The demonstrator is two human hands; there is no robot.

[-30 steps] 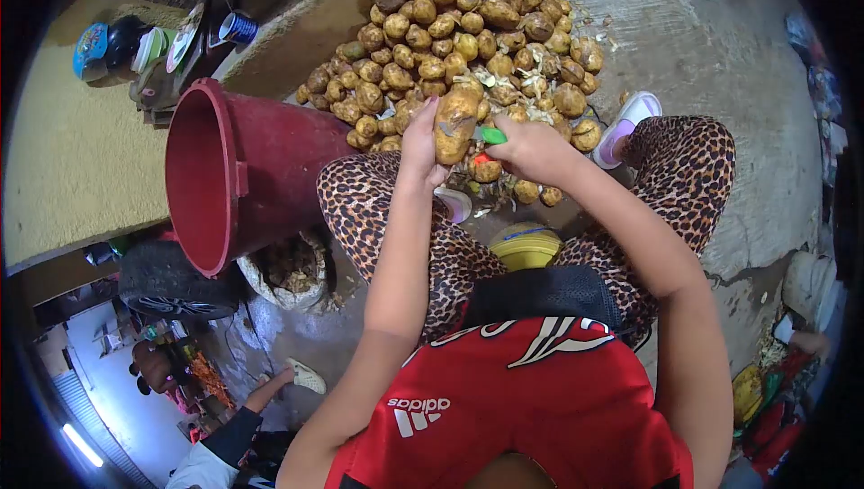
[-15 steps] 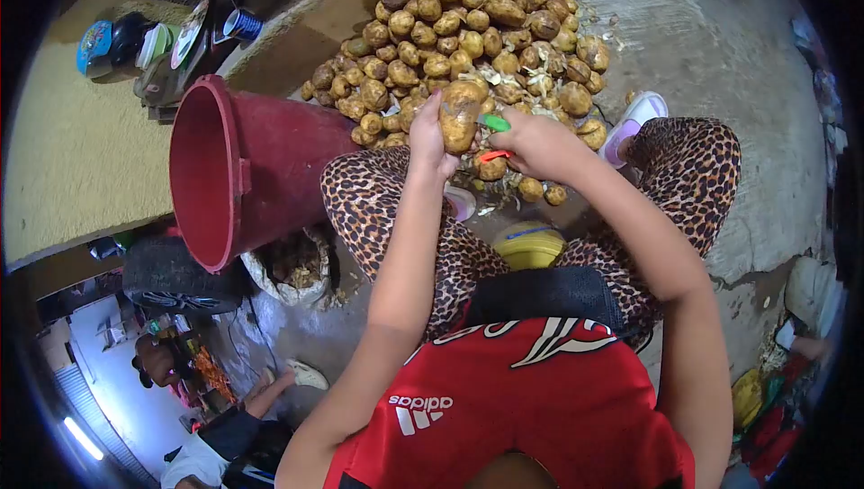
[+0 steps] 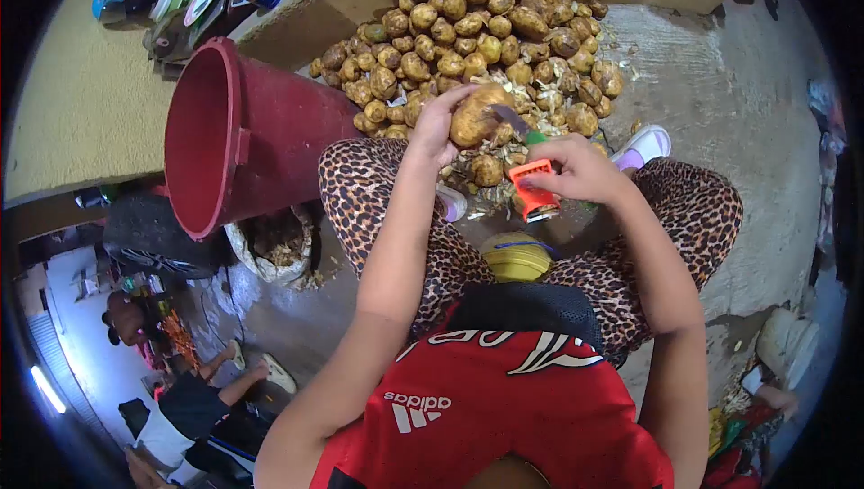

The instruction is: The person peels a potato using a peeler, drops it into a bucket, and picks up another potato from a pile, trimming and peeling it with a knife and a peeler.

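Observation:
My left hand point(image 3: 436, 129) is closed round a large brown potato point(image 3: 472, 120), held above the near edge of the potato pile point(image 3: 450, 44). In my right hand point(image 3: 576, 169) are two tools: a knife point(image 3: 513, 120) with a green handle, its blade against the potato's right side, and an orange peeler point(image 3: 535, 190) hanging below it, with the thumb on it. Pale peelings are scattered over the pile and the floor under my hands.
A large red bucket point(image 3: 261, 138) lies tilted on the left, with an open white sack point(image 3: 274, 251) below it. Between my legs is a yellow container point(image 3: 517, 260). Another person point(image 3: 184, 408) is at the lower left; a tyre point(image 3: 148, 242) lies nearby.
My right hand has turned, bringing the orange peeler into fuller view and the knife blade onto the potato. The potato is now tilted to the right. The camera view has shifted slightly.

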